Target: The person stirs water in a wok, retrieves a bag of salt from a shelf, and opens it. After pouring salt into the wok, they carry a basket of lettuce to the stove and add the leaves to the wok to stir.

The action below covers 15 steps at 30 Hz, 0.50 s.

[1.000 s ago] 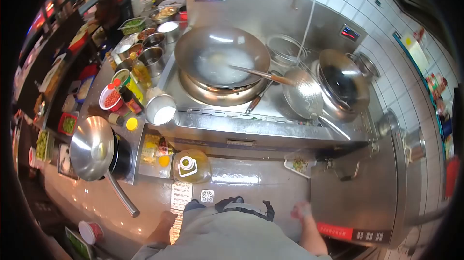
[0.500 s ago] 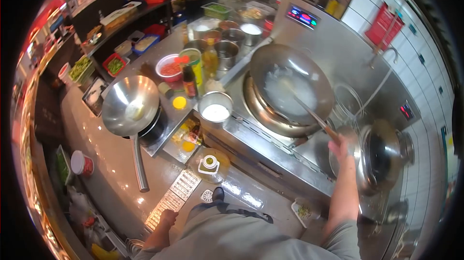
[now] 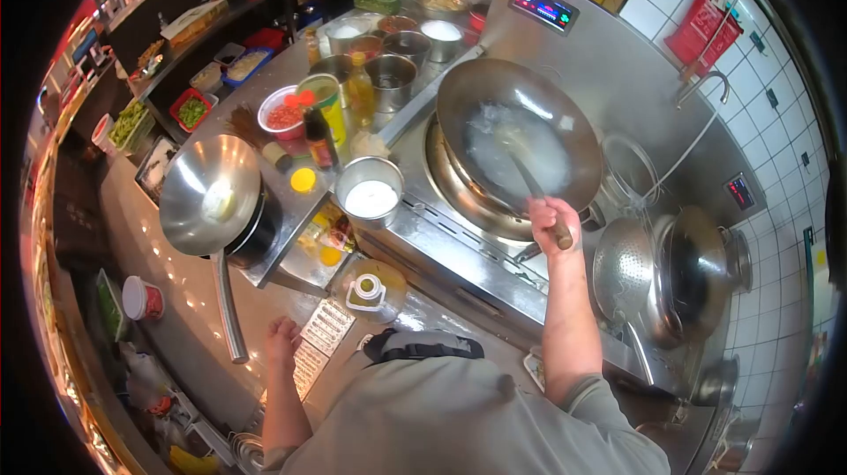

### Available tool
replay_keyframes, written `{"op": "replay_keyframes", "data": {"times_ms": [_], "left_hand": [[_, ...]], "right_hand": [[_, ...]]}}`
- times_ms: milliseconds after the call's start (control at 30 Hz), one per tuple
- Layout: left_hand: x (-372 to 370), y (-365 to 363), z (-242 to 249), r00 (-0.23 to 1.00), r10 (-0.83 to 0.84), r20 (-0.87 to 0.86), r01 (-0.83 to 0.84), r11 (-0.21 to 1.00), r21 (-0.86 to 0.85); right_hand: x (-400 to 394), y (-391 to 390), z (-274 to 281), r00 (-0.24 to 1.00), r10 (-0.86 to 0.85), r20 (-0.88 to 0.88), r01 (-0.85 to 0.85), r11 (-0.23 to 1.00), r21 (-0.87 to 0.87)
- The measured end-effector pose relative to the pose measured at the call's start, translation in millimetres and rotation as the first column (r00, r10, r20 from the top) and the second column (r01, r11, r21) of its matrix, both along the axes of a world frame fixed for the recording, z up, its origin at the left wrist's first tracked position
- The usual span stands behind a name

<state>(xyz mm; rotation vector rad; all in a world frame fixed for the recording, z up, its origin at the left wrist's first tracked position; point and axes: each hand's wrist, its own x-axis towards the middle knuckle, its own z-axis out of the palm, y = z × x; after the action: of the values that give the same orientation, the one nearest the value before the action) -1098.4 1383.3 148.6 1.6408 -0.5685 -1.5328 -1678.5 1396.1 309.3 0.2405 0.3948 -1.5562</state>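
My right hand [image 3: 556, 221] is closed round the wooden-ended handle of a ladle [image 3: 529, 177]. The ladle's head dips into cloudy, pale liquid [image 3: 516, 162] in a large wok [image 3: 459, 96], which sits tilted on the stove ring. My left hand [image 3: 282, 336] hangs low at my left side, fingers loosely bent and apart, with nothing visible in it. It is nearest to the perforated floor grate [image 3: 326, 327]. A steel pot of white contents [image 3: 369, 177] stands just left of the wok.
At left a steel pan [image 3: 190, 171] rests on a black pot, its handle sticking out towards me. A perforated strainer [image 3: 622, 268] and a second wok [image 3: 697, 254] are at right. A large oil jug [image 3: 369, 291] stands before me. Bottles and seasoning pots [image 3: 393, 78] crowd the counter.
My right hand has moved left and nearer the wok, swinging the ladle's handle with it. My left hand has risen slightly and its fingers have loosened. The whole view has shifted a little.
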Motion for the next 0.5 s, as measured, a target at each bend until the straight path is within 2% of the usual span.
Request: {"op": "replay_keyframes", "data": {"times_ms": [67,100,133,167,233,300,333,367,400,433,467,500], "left_hand": [[-13,9,9,1.000,0.022,-0.012,-0.022,1.000,-0.010],[-14,18,6,1.000,-0.005,0.007,0.005,0.999,0.035],[-14,27,0,0.999,-0.030,0.025,0.029,0.997,0.074],[-13,38,-9,0.998,-0.055,0.043,0.049,0.992,0.118],[-11,51,-15,0.999,0.036,0.025,-0.039,0.986,0.162],[-15,61,6,0.988,0.148,-0.035,-0.139,0.972,0.191],[-10,60,4,0.978,0.198,-0.060,-0.185,0.967,0.175],[-5,57,6,0.973,0.220,-0.070,-0.208,0.967,0.148],[-1,53,12,0.967,0.241,-0.080,-0.231,0.966,0.120],[0,51,16,0.961,0.261,-0.088,-0.252,0.963,0.093],[-5,48,28,0.959,0.277,-0.068,-0.272,0.960,0.068],[-7,46,34,0.954,0.284,-0.100,-0.280,0.959,0.046]], "right_hand": [[-5,10,8,0.997,0.044,-0.066,-0.042,0.999,0.027],[-3,16,12,0.939,0.067,-0.337,-0.034,0.994,0.103],[2,24,16,0.807,0.105,-0.581,-0.007,0.986,0.169],[4,32,15,0.614,0.156,-0.774,0.037,0.973,0.226],[0,45,14,0.384,0.286,-0.878,0.025,0.947,0.320],[4,63,27,0.147,0.402,-0.904,0.048,0.910,0.413],[-3,71,14,-0.037,0.398,-0.917,0.141,0.910,0.389],[-14,78,-3,-0.360,0.340,-0.869,0.217,0.936,0.277],[-25,84,-15,-0.644,0.275,-0.714,0.250,0.958,0.143],[-35,91,-28,-0.856,0.212,-0.471,0.238,0.971,0.006],[-36,95,-25,-0.867,0.188,-0.462,0.218,0.976,-0.011],[-32,98,-14,-0.647,0.256,-0.718,0.252,0.961,0.115]]}}
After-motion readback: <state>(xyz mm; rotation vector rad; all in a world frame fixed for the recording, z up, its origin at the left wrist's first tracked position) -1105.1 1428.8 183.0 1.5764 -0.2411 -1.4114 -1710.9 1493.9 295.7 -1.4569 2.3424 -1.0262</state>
